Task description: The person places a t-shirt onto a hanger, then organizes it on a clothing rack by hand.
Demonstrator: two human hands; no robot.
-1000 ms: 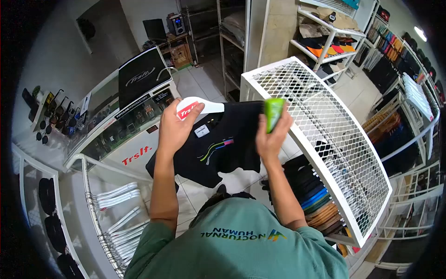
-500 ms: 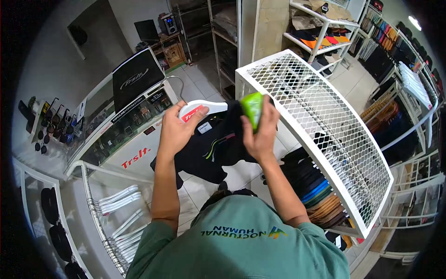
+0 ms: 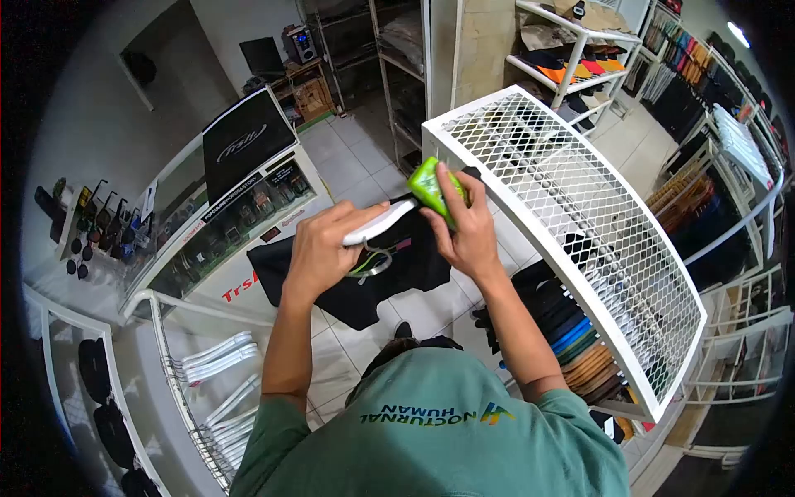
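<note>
Slanting up rightward, white hanger (image 3: 381, 224) sits clenched in left hand (image 3: 325, 248); right hand (image 3: 469, 234) clutches green object (image 3: 429, 187).

Green short-sleeved shirt (image 3: 431, 460) reads "NOCTURNAL HUMAN" beside a seemingly yellow-blue logo (image 3: 494, 414).

The left hand (image 3: 319, 248) is covering part of the white hanger (image 3: 385, 221); the right hand (image 3: 468, 236) is hiding half the green object (image 3: 429, 185).

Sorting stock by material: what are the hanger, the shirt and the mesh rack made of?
The hanger looks like smooth white plastic, moulded and slightly glossy. The shirt is soft black fabric, probably a knit; it drapes and folds. The mesh rack is likely white-painted metal, a rigid diamond grid in a tube frame.
</note>
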